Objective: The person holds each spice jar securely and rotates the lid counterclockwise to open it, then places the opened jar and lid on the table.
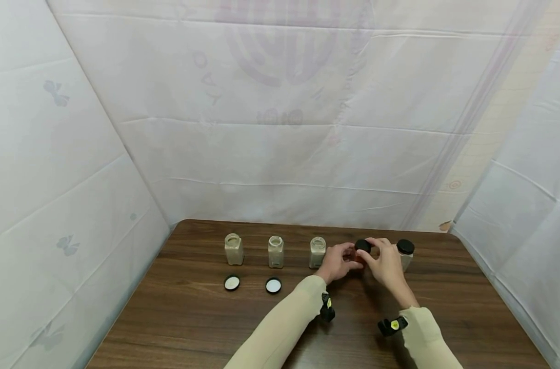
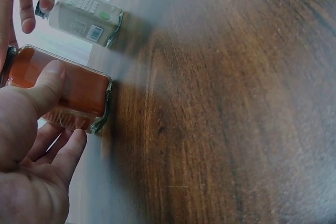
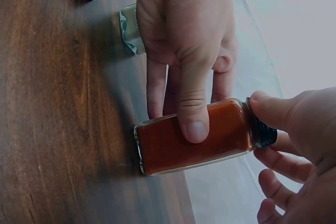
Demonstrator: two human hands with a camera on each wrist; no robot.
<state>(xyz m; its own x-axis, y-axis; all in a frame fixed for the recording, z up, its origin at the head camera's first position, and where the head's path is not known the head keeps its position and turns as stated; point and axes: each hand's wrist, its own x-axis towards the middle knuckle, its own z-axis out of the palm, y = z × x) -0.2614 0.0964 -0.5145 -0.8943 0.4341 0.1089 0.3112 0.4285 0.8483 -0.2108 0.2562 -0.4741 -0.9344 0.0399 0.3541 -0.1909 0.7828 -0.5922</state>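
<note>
A square glass jar of red-brown spice (image 3: 165, 148) stands on the wooden table, topped by a black lid (image 1: 362, 245). My left hand (image 1: 336, 263) grips the jar's body, thumb along one face and fingers round the other side. On the lid, my right hand (image 1: 387, 262) pinches with thumb and fingertips. Just right of it stands a jar with pale contents (image 2: 84, 17), under its own black lid (image 1: 405, 246). Close by my left hand is a lidless jar of pale powder (image 1: 317, 253).
Two more lidless jars, one at far left (image 1: 234, 251) and another (image 1: 276, 253) beside it, stand in the row. Upturned lids, the left one (image 1: 232, 283) and its neighbour (image 1: 273, 285), lie in front. White sheeting (image 1: 261, 154) hangs behind the table's back edge.
</note>
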